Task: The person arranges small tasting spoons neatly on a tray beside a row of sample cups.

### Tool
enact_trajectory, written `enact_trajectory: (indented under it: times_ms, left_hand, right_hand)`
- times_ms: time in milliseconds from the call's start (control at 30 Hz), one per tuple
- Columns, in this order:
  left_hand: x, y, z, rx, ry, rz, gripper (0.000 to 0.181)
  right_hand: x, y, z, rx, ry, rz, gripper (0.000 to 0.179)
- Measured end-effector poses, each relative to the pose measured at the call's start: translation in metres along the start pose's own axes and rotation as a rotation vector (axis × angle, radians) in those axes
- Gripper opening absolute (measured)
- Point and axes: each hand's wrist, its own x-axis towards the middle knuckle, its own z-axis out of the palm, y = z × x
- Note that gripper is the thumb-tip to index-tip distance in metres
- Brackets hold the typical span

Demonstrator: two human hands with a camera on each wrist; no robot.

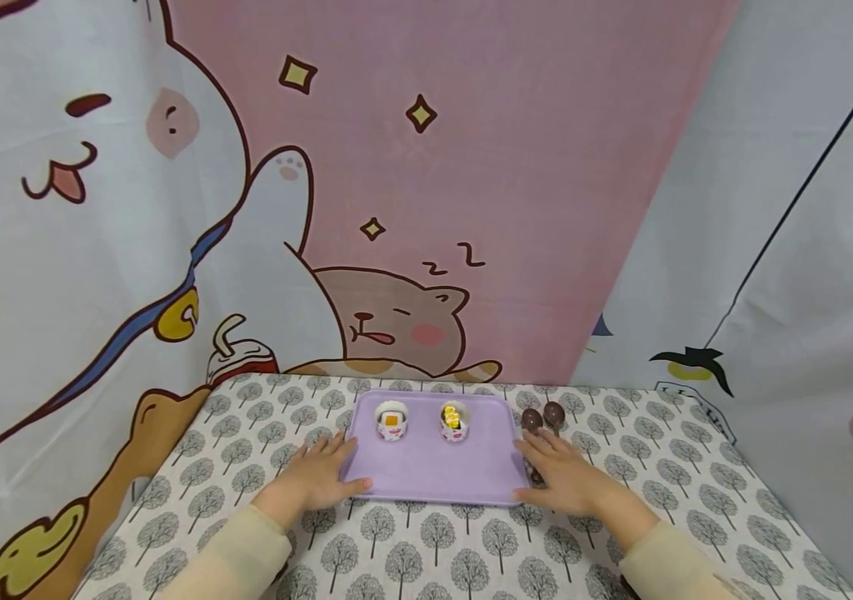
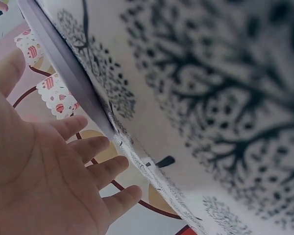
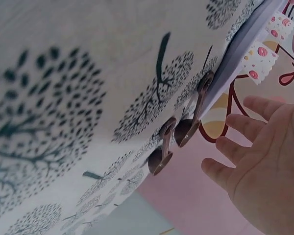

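A lilac tray (image 1: pixel 426 473) lies on the table. On it stand two small patterned paper cups. An orange square on something white shows inside the left cup (image 1: pixel 392 432), and yellow pieces sit in the right cup (image 1: pixel 454 433). My left hand (image 1: pixel 316 477) is at the tray's left edge, fingers spread and thumb over the near corner. At the opposite edge, my right hand (image 1: pixel 565 479) is spread the same way. Neither hand holds anything. Two brown spoons with round bowls (image 3: pixel 160 163) lie just right of the tray, their handles partly hidden by the right hand in the head view.
A white cloth (image 1: pixel 437 537) printed with grey trees covers the table. Behind it hangs a pink and white cartoon curtain (image 1: pixel 516 208), close to the table's back edge. More pale curtain (image 1: pixel 809 275) hangs along the right side.
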Motion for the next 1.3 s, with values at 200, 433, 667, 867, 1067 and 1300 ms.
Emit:
enact_trajectory:
  times_ms: [200,433,667,867,1067,1300]
  left_hand:
    - [0.005,0.001,0.000,0.019,-0.010,-0.007,0.089]
    - [0.010,-0.001,0.001,0.036,-0.027,-0.001,0.092]
    - [0.014,0.000,0.000,0.029,-0.040,-0.008,0.095]
    - [0.015,0.000,-0.002,0.010,-0.045,-0.014,0.096]
    - [0.017,-0.002,0.000,0.020,-0.047,-0.011,0.101]
    - [0.016,-0.002,-0.002,0.017,-0.039,0.009,0.106]
  right_hand:
    - [0.007,-0.003,0.003,0.023,-0.025,0.001,0.090]
    - [0.015,-0.006,0.006,0.014,-0.060,0.013,0.093]
    - [0.019,-0.006,0.006,0.007,-0.095,0.025,0.094]
    - [0.021,-0.003,0.008,0.006,-0.099,0.026,0.096]
    - [0.024,0.001,0.012,0.007,-0.110,0.045,0.098]
    - [0.026,0.005,0.014,0.011,-0.107,0.045,0.100]
